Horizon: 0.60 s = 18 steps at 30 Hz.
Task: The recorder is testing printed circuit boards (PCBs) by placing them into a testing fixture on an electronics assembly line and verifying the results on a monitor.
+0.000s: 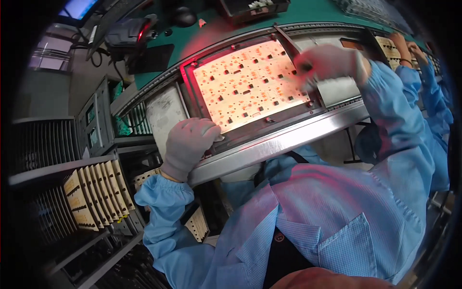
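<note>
**Working at the lit circuit panel, both hands at the conveyor**

Head view: your pale circuit panel [250,89], dotted with small black components, lies flat inside a dark frame [284,117] on the conveyor, directly ahead of you. Red light falls along the left edge of the frame. A bright metal rail [288,137] runs along the side nearest you.

Your left hand [190,144], in a grey glove, is at the near left corner of the panel. Its fingers are curled and drawn together; whether they pinch the edge cannot be told. Your right hand [329,65], also gloved, is over the right end of the panel and blurred; you cannot tell whether its fingers are spread, pressed together or pinching anything.

Metal plates flank the frame, one to the left [163,111] and one to the right [339,91]. Beyond the conveyor, a black tray [255,15] holding small white parts rests on the green bench top [303,12]. At your lower left, a row of pale boards [96,192] stands on edge in a rack. At far right, a co-worker's blue sleeves [426,79] reach toward further pale boards [386,47]
</note>
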### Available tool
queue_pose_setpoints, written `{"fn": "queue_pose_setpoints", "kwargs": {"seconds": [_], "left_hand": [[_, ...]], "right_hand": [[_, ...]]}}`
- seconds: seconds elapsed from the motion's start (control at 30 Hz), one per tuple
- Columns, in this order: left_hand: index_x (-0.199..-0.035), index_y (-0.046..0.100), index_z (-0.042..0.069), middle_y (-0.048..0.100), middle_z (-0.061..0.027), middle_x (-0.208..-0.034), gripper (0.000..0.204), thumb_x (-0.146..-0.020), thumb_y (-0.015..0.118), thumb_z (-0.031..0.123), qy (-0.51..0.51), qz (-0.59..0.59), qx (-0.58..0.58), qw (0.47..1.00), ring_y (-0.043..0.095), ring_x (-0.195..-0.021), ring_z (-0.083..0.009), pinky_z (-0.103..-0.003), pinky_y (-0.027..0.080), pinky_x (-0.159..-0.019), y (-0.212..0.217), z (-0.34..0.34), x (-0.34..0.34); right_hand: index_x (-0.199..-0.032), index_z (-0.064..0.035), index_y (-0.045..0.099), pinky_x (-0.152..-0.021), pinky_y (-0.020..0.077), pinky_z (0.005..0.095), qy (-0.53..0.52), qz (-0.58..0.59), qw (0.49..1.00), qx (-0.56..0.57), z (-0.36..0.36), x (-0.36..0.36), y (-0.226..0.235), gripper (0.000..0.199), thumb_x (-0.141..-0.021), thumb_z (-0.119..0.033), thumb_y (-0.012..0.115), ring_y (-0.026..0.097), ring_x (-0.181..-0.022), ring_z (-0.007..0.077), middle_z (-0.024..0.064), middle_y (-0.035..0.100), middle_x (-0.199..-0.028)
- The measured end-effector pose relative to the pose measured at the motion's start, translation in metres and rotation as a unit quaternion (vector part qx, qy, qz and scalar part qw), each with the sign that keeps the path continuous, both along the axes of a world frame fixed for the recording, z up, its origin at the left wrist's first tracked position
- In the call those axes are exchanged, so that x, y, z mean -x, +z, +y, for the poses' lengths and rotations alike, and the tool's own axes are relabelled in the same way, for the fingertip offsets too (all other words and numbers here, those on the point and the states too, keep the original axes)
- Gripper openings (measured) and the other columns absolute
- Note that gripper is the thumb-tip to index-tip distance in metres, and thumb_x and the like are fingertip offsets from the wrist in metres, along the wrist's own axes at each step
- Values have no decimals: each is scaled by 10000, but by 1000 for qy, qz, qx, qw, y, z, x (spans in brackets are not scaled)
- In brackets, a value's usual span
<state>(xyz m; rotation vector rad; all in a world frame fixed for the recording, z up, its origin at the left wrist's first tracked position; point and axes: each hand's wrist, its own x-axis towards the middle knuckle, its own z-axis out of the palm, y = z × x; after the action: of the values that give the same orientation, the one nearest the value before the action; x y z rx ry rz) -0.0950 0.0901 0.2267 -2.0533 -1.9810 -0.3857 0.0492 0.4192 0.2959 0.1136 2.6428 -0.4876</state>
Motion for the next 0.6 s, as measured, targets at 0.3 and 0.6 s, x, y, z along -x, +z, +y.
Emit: {"fn": "queue_pose_setpoints", "kwargs": {"seconds": [0.3,0.6], "left_hand": [[-888,658,195,636,15,-781,210,-678,661,179,-22,-56,42,997,648,-725,-157,-282,493,-591,0,7,14],[-887,614,63,613,-128,-818,283,-764,714,297,253,-286,-167,909,610,-797,-299,-405,484,-695,11,87,41]], "right_hand": [[-909,-121,584,-716,489,348,354,408,814,-215,15,-49,-49,262,-709,-270,665,582,-778,196,11,563,-812],[-1078,-94,599,-687,487,421,47,477,857,-187,56,110,-9,223,-897,-214,549,609,-853,347,124,613,-954]]}}
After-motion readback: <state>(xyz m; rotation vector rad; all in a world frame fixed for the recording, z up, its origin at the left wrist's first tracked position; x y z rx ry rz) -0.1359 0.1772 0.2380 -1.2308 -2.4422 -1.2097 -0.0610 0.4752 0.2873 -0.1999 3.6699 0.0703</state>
